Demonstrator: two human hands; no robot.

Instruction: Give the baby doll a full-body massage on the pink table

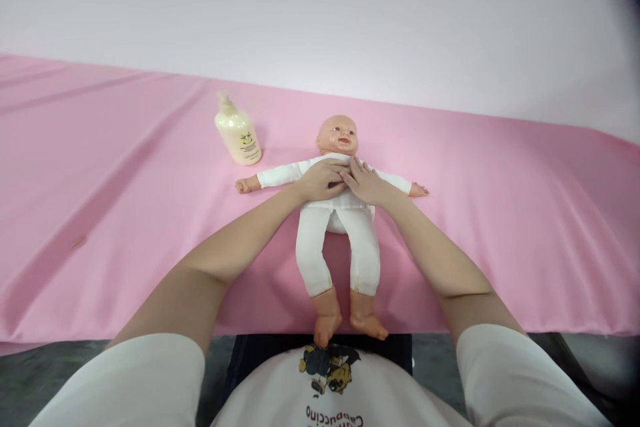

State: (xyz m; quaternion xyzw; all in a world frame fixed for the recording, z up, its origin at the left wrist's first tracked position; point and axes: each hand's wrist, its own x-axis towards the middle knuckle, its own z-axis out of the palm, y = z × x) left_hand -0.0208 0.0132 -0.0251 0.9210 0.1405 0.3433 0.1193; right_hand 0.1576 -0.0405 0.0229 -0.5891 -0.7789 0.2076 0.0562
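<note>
Doll (336,227) chest hidden under both hands; bottle (238,133) label print too small to read. Left hand (321,179) and right hand (365,183) flat, fingers loosely spread, fingertips meeting on chest, gripping nothing. Doll on back, arms out, feet at near edge of pink sheet (100,200). Bottle upright just beyond doll's arm. Plain pale wall (350,13) behind. Shirt (333,387) print upside down, partly cut off, reads "Cappuccino".

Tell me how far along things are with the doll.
Done: the doll lies face up on the pink cloth, still dressed in white. In hand: the left hand and right hand rest flat on its chest. Left: the pump bottle stands untouched beside it.
</note>
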